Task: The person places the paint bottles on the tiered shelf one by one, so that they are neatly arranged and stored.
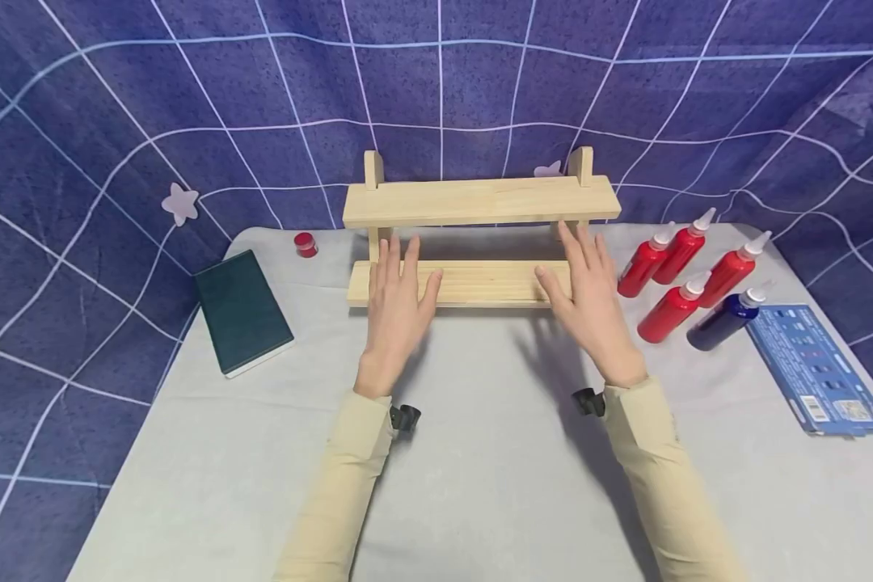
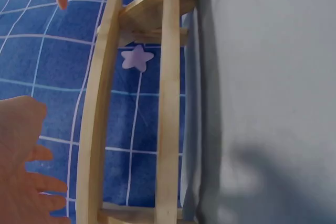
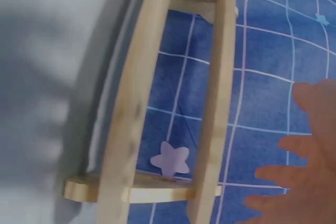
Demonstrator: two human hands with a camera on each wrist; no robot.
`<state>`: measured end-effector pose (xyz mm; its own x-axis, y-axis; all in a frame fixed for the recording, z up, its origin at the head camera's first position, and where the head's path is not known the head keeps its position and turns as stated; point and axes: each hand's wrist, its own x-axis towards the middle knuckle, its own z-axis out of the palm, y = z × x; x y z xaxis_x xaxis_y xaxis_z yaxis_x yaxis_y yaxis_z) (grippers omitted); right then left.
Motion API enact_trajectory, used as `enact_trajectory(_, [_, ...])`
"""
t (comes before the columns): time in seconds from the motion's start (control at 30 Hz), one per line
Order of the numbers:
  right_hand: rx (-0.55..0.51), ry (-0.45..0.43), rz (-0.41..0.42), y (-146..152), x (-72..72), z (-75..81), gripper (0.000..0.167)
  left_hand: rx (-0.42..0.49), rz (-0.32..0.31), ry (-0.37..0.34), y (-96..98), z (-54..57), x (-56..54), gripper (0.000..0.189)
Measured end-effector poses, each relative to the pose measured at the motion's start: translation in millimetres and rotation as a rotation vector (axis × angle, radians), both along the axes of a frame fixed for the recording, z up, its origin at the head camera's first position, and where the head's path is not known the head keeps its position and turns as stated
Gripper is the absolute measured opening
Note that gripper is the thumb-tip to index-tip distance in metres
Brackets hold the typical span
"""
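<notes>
A two-tier wooden shelf rack stands at the back middle of the table, with an upper board (image 1: 480, 204) and a lower board (image 1: 487, 284) between wooden end supports. My left hand (image 1: 396, 311) is spread over the left end of the lower board, fingers straight and holding nothing. Over the right end, my right hand (image 1: 591, 307) has its fingers extended too, with nothing in it. Both wrist views show a gap between the fingers and the boards: the left hand (image 2: 26, 166) and the right hand (image 3: 310, 161) appear apart from the rack.
Several red squeeze bottles (image 1: 669, 314) and one dark blue bottle (image 1: 723, 322) stand right of the rack, beside a flat blue box (image 1: 818, 368). Leftward lie a dark-covered book (image 1: 243, 314) and a small red jar (image 1: 305, 245). A blue gridded curtain (image 1: 473, 89) hangs behind.
</notes>
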<state>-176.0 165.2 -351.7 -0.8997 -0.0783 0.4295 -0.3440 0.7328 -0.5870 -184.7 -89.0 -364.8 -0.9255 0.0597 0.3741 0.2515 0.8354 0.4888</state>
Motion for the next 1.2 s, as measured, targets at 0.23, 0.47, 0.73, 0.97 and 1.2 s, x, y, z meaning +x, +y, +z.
enact_trajectory(0.23, [-0.05, 0.094, 0.011, 12.0, 0.4, 9.4, 0.062, 0.093, 0.028, 0.042, -15.0, 3.8, -2.5, 0.06])
enact_trajectory(0.47, [-0.081, 0.191, -0.004, 25.8, 5.0, 16.3, 0.062, 0.182, 0.05, 0.063, -30.7, 1.0, -3.9, 0.06])
enact_trajectory(0.73, [-0.138, 0.249, -0.057, 39.1, 10.7, 24.8, 0.06, 0.302, 0.118, 0.053, -51.2, -6.5, -4.3, 0.055])
enact_trajectory(0.97, [-0.168, 0.272, -0.132, 53.3, 16.3, 30.3, 0.059, 0.388, 0.195, -0.01, -68.4, -17.5, -8.1, 0.053])
enact_trajectory(1.2, [-0.24, 0.305, -0.206, 66.2, 21.9, 34.5, 0.06, 0.439, 0.271, -0.095, -82.9, -33.0, -10.9, 0.053])
